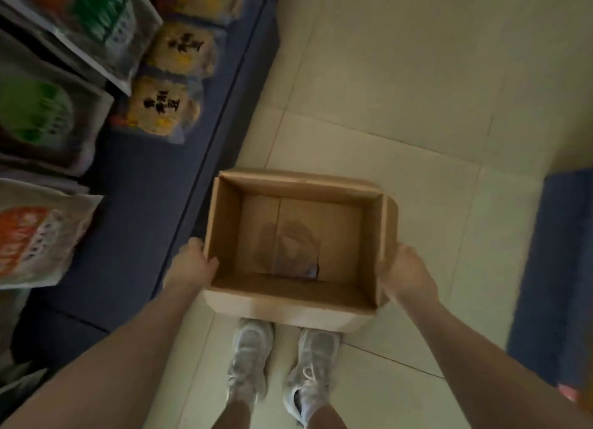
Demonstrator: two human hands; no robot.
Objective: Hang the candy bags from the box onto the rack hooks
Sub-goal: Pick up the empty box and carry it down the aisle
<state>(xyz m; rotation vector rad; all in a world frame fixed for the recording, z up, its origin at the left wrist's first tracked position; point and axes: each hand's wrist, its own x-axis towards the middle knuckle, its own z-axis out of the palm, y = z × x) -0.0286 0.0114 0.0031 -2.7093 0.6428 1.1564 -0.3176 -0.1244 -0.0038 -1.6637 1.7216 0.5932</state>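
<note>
Head view: both hands grip the box (224, 223), left hand (192, 265) and right hand (407, 273) curled over opposite short walls, its inside bare, bags (163, 107) racked up-left.

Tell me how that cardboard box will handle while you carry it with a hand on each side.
The cardboard box looks empty, so probably light. The left hand and right hand grip opposite walls; the thin walls may flex under a squeeze. Its floor looks stained and torn near the front, so it may be weak there.
</note>
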